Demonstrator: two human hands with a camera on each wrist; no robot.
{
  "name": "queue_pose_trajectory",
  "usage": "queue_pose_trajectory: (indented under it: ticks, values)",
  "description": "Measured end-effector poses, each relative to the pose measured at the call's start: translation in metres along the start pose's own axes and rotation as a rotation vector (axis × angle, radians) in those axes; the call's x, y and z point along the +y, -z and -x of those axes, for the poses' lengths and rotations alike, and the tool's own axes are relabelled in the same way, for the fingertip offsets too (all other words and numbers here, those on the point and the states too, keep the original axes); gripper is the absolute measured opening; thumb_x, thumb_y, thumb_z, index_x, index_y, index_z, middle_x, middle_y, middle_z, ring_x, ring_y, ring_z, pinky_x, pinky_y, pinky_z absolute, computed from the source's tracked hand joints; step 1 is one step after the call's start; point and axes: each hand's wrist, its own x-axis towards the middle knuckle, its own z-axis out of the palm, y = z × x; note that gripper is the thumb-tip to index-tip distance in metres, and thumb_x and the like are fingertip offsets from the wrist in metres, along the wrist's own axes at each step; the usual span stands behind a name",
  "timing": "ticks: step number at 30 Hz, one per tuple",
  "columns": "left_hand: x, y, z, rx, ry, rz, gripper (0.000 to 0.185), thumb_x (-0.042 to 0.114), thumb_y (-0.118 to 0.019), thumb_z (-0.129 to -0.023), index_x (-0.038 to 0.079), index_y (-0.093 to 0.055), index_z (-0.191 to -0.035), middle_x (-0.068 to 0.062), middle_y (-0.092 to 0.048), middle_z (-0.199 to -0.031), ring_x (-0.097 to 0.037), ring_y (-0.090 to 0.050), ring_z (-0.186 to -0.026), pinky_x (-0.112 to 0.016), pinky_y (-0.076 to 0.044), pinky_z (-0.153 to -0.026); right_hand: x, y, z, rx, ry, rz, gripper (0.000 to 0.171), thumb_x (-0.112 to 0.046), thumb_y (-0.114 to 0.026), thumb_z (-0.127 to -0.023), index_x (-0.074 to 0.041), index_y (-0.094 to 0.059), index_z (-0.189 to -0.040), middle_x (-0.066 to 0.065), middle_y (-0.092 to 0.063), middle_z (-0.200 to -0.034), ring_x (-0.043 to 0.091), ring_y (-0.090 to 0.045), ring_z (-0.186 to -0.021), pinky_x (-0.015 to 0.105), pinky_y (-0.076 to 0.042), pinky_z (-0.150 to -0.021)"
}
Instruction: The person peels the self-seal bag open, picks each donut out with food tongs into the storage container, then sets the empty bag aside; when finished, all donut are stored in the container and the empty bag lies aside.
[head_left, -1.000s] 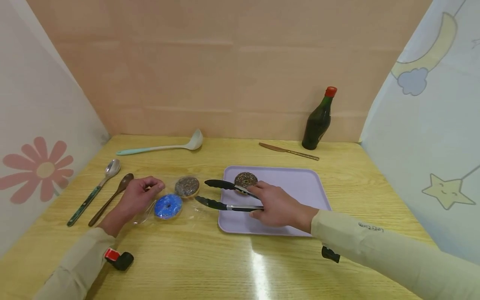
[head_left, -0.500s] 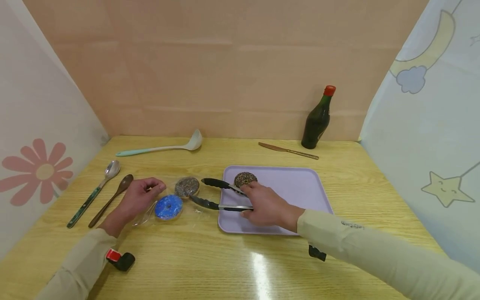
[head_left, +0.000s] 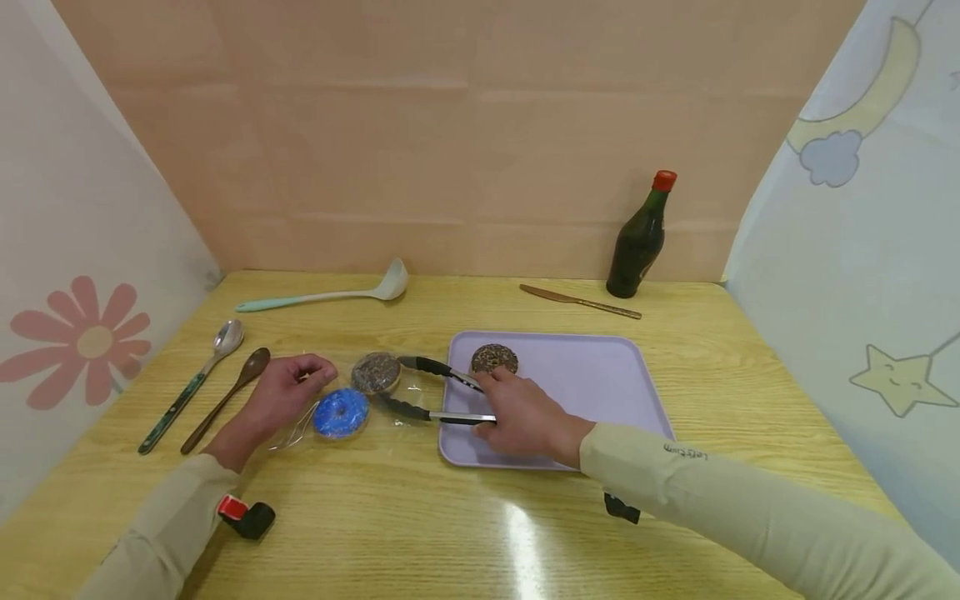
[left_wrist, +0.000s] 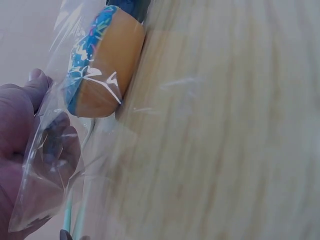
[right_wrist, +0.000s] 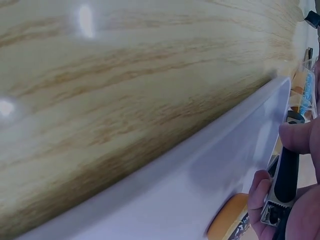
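Note:
My right hand (head_left: 525, 417) grips black-and-steel tongs (head_left: 463, 418) over the left part of the lilac tray (head_left: 592, 379). Their spread black tips reach left, at the right edge of a chocolate-sprinkled donut (head_left: 377, 372). Beside that donut lies a blue-iced donut (head_left: 341, 413) with sprinkles, in a clear plastic bag (left_wrist: 42, 175). My left hand (head_left: 288, 387) holds the bag's left side with thumb and curled fingers; the plastic overlaps the fingers in the left wrist view. Another chocolate donut (head_left: 495, 357) rests at the tray's upper left, just beyond my right hand.
Left of my left hand lie a wooden spoon (head_left: 238, 385) and a green-handled metal spoon (head_left: 197, 379). A ladle (head_left: 337, 295) is along the table's back. Behind the tray lies a bronze-coloured knife (head_left: 577, 302), near a dark bottle (head_left: 637, 242) with a red cap.
My right hand has moved left with the tongs, bringing their tips up to the chocolate donut beside the blue one. My left hand stays in place.

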Motion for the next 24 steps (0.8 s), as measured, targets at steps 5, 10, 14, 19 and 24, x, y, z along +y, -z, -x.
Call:
queue_pose_trajectory:
  ticks: [5,10,14,19,24]
  values:
    - [0.0,-0.001,-0.002,0.005,-0.009,-0.007,0.023,0.012,-0.054,-0.098,-0.006,-0.067,-0.101,-0.018,-0.064,-0.095,-0.018,-0.054,-0.072,-0.026,-0.046,-0.062,0.002,-0.001,0.002,0.021,0.01,0.003,0.068,-0.033,-0.07,-0.085,0.004,-0.045,-0.137,0.017,-0.05,-0.129,0.031,-0.052,-0.11,0.046,-0.042,-0.091]
    - [-0.002,-0.002,-0.004,0.02,-0.012,-0.027,0.022,0.013,-0.055,-0.098,-0.005,-0.068,-0.1,-0.016,-0.065,-0.094,-0.019,-0.055,-0.076,-0.025,-0.046,-0.064,0.006,-0.002,0.007,0.057,0.024,0.001,0.066,-0.031,-0.071,-0.084,0.004,-0.047,-0.135,0.016,-0.051,-0.128,0.03,-0.053,-0.111,0.045,-0.043,-0.09]
    - [-0.002,-0.003,-0.004,0.031,-0.01,-0.038,0.022,0.013,-0.056,-0.098,-0.006,-0.068,-0.1,-0.016,-0.066,-0.094,-0.019,-0.057,-0.08,-0.023,-0.047,-0.066,0.01,-0.001,0.014,0.082,0.029,-0.03,0.064,-0.03,-0.071,-0.083,0.004,-0.048,-0.133,0.017,-0.052,-0.127,0.03,-0.054,-0.109,0.045,-0.044,-0.089]
    - [0.0,-0.003,-0.002,0.04,0.006,-0.022,0.022,0.013,-0.056,-0.097,-0.006,-0.068,-0.099,-0.018,-0.065,-0.094,-0.018,-0.057,-0.079,-0.022,-0.047,-0.067,0.017,0.003,0.026,0.106,0.039,-0.054,0.062,-0.028,-0.071,-0.083,0.005,-0.049,-0.131,0.015,-0.054,-0.123,0.027,-0.056,-0.103,0.045,-0.045,-0.084]
    - [0.0,0.0,0.0,0.046,0.016,-0.036,0.023,0.015,-0.057,-0.097,-0.006,-0.068,-0.099,-0.017,-0.066,-0.093,-0.016,-0.057,-0.078,-0.022,-0.047,-0.066,0.023,0.005,0.043,0.12,0.029,-0.052,0.063,-0.027,-0.071,-0.083,0.004,-0.048,-0.133,0.01,-0.056,-0.115,0.023,-0.057,-0.093,0.043,-0.046,-0.078]
